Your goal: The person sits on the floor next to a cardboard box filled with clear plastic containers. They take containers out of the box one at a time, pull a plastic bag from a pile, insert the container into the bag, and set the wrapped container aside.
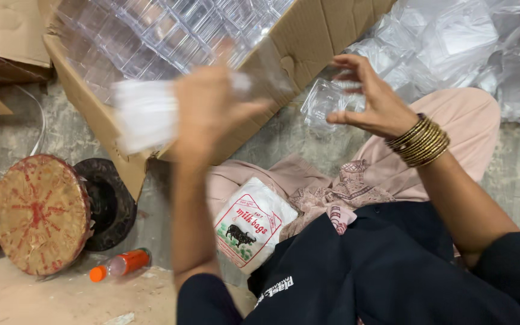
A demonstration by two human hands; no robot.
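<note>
Your left hand (209, 105) grips a blurred white bundle of bags (145, 114) in front of the cardboard box (308, 42) of clear containers, while your right hand (371, 99), fingers (356, 63) curled narrow, holds a clear plastic container (323, 99) above your lap, near the heap of clear plastic (452, 42).

Soft even light; motion-blurred left side

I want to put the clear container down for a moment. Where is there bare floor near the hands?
Bare grey floor lies right of the pink-clad knee, below the heap of clear plastic bags. More lies lower left, beside the orange-capped bottle and round woven disc. The lap, with its printed bag, and the cardboard box are crowded.
</note>
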